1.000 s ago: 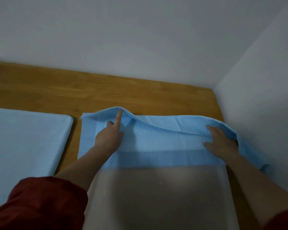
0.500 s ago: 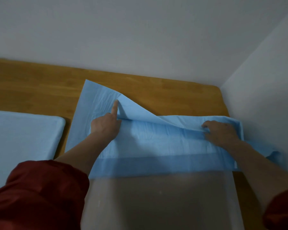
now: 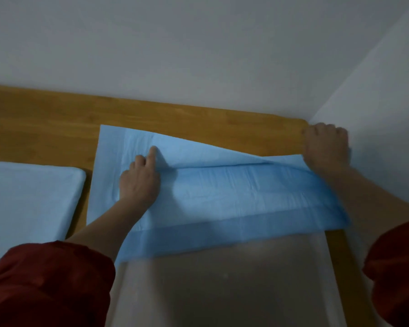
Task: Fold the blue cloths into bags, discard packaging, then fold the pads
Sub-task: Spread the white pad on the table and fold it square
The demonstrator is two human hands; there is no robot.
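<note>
Blue cloth [image 3: 222,192], spread flat on the wooden table [image 3: 57,119] in the corner formed by two pale walls [image 3: 198,43]. Its far left corner lies flat on the wood. From there toward the right a top layer rises in a low, slanting fold, with bare table showing beyond it.

Left hand [image 3: 139,180]: rests on the cloth at the left end of the fold. The index finger [image 3: 152,153] is straight and points away from the person, and the other fingers are curled. The thumb is hidden, so it cannot be told whether this hand pinches the layer or only presses it.

Right hand [image 3: 325,147]: knuckles up and fingers curled, gripping the cloth's far right corner, close against the side wall.

Near edge: a darker blue band runs across the cloth where it meets a translucent sheet [image 3: 222,291] that extends toward the person. Which of the two lies on top cannot be told.

Left of the cloth, apart from it with a strip of table between: a second, paler blue pad [image 3: 28,197] with a rounded corner.

Both forearms are bare, with dark red sleeves [image 3: 45,284] pushed up.
</note>
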